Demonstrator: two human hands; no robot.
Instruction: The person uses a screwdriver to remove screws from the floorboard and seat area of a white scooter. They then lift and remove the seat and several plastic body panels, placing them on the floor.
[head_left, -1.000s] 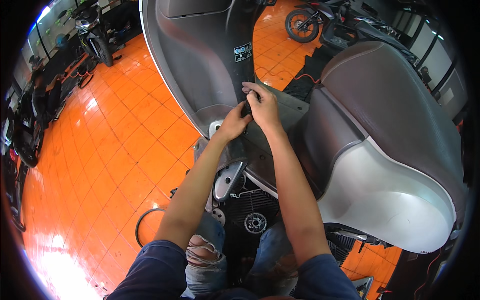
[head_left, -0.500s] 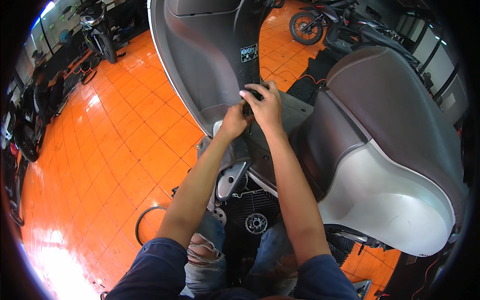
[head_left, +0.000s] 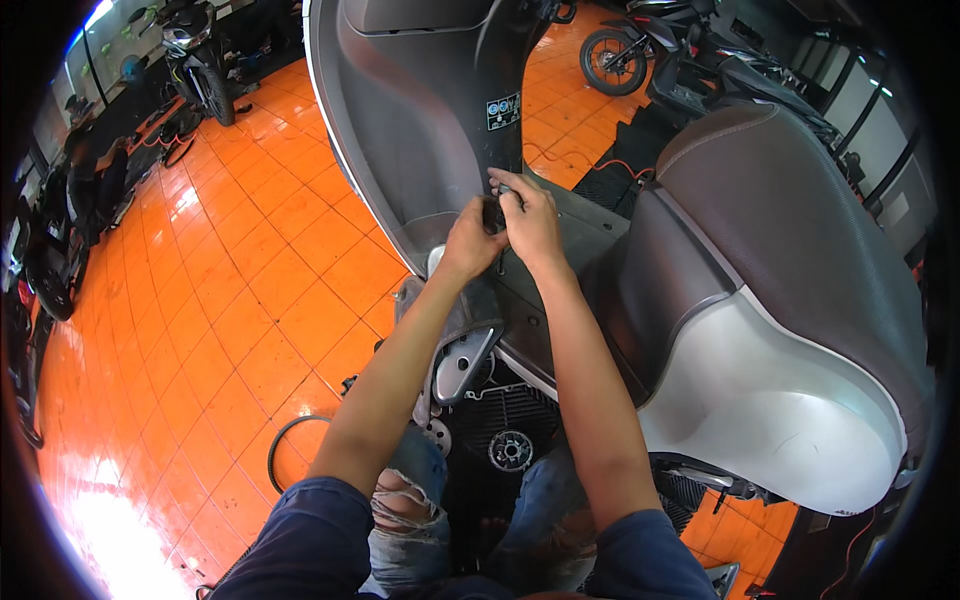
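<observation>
Just above the frame's centre, the left hand (head_left: 470, 243) and right hand (head_left: 534, 228) curl closed on a dark part (head_left: 493, 215) between them, about equally near each; its long axis is hidden. Floorboard (head_left: 528, 300) beneath, seat (head_left: 790, 210) at upper right.

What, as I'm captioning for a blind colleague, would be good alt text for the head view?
A person's left hand and right hand meet at a small dark object over the footboard of a scooter. A round metal part lies below; orange floor tiles spread left.
</observation>
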